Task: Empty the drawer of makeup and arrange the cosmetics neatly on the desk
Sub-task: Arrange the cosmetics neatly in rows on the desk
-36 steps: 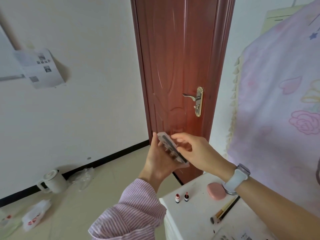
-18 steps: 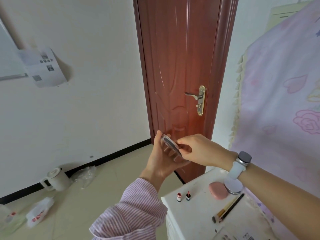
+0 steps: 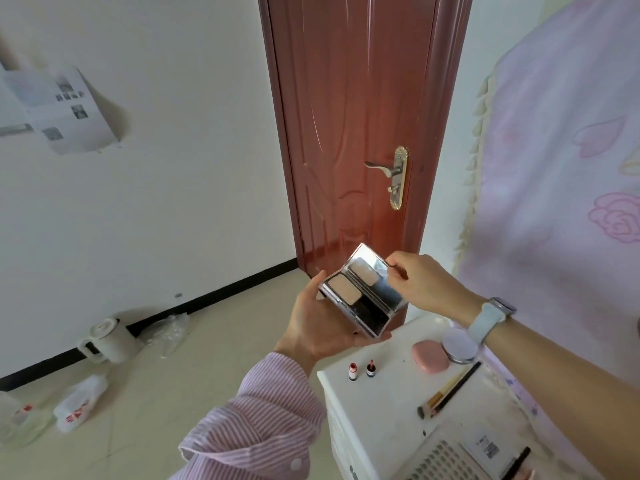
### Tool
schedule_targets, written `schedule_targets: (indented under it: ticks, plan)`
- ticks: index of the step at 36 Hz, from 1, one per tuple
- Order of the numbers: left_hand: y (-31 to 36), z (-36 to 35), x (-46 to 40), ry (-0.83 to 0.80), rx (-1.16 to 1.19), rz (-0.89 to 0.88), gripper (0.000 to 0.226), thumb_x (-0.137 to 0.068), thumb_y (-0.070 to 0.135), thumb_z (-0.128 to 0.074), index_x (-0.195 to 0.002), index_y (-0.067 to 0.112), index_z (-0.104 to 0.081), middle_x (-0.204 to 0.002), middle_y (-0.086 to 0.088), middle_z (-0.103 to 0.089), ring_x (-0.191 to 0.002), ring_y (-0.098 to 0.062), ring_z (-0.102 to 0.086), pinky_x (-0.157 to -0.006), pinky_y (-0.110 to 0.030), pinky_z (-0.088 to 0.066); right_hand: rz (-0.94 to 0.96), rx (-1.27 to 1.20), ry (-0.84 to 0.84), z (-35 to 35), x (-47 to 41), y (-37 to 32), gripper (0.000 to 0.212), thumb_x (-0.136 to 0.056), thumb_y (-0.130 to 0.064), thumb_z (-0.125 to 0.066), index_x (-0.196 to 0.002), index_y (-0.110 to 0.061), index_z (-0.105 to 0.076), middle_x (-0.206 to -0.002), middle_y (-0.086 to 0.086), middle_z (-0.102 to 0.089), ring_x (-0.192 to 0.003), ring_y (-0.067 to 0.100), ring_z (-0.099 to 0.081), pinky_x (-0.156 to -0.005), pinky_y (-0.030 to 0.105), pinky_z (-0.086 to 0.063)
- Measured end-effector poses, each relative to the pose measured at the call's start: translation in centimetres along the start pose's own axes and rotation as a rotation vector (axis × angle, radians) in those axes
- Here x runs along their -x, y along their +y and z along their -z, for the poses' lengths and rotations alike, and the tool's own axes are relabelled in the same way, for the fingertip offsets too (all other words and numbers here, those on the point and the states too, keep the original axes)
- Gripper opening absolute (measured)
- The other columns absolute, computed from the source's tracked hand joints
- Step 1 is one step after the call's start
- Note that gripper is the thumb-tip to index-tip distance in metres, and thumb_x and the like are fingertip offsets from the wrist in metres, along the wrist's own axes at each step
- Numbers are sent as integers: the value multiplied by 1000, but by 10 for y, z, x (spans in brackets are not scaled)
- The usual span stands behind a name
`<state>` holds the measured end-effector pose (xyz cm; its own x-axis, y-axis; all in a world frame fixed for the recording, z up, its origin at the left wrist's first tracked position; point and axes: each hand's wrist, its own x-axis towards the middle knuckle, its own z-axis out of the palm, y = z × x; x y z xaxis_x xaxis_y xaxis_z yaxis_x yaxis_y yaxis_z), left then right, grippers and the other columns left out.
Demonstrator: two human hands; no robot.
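Both hands on my open compact [image 3: 360, 296] | left hand [image 3: 318, 327] cradles base | right hand [image 3: 420, 284] pinches mirrored lid | above tabletop [image 3: 381, 410]

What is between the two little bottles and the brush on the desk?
Nothing: in the head view, the white desk is bare between the two little bottles and the brush.
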<state>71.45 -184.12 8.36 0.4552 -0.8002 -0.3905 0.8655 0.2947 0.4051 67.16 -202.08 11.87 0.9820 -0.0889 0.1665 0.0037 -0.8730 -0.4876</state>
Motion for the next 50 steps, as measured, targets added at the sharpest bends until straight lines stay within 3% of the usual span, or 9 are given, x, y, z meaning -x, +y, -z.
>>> schedule_targets:
  ticks: [3,8,13,17,21,26,40,45,50]
  plan:
    - [-12,22,-7,141,13,-11,63,-89,57,-40,-124,7,-56,-124,-20,-56,-116,-46,-49,-93,-68,-35,-101,-14,-42,-22,14,21,20,-92,-16,-44,-75,-10,-50,-62,1,-52,-57,18,-44,-53,27,-33]
    - [-53,63,-27,406,-110,-12,33,-94,41,-44,-99,10,-57,-88,-10,-58,-85,-30,-58,-79,-48,-48,-232,0,-154,-68,48,58,27,-91,-20,-44,-66,-12,-46,-60,4,-51,-54,16,-41,-52,26,-28]
    - [-104,103,-45,621,-226,29,11,-94,22,-53,-97,13,-58,-92,-4,-58,-79,-23,-58,-71,-36,-49,-303,33,-254,-113,77,80,35,-92,-23,-46,-58,-20,-38,-59,0,-45,-61,21,-45,-63,34,-36]
    - [-131,127,-56,724,-420,104,26,-92,24,-55,-116,14,-52,-105,0,-53,-98,-21,-53,-79,-34,-46,-357,-6,-346,-142,92,92,23,-95,-23,-42,-79,-10,-51,-71,3,-54,-70,24,-52,-63,32,-37]
    - [-147,151,-65,773,-548,103,47,-92,24,-52,-136,15,-38,-133,-4,-46,-118,-22,-46,-83,-31,-45,-367,-27,-359,-171,96,100,28,-97,-25,-39,-89,-5,-58,-80,8,-60,-74,27,-56,-64,34,-40]
    - [-153,168,-73,802,-735,46,39,-90,19,-50,-127,18,-41,-132,-4,-41,-102,-16,-49,-91,-35,-43,-419,-51,-367,-198,97,112,28,-97,-21,-37,-89,-4,-57,-80,11,-63,-76,30,-59,-63,35,-42]
    - [-149,163,-85,826,-938,128,30,-90,21,-51,-118,13,-44,-130,-2,-24,-116,-23,-38,-103,-39,-37,-418,-197,-351,-195,87,134,24,-97,-25,-39,-95,-9,-57,-71,4,-60,-57,15,-50,-58,32,-48]
    - [-144,162,-86,839,-1213,116,53,-92,22,-46,-142,14,-29,-144,-8,-21,-132,-26,-20,-111,-42,-24,-89,361,-95,-179,67,169,39,-76,-14,-30,-101,-10,-59,-92,8,-64,-86,30,-59,-66,39,-50]
    - [-123,162,-83,929,-1275,11,51,-94,17,-46,-142,11,-30,-147,-10,-25,-135,-26,-23,-111,-38,-23,-197,658,-517,-169,39,196,67,-86,-9,-34,-147,-18,-9,-154,10,-14,-144,27,-6,-111,54,-13]
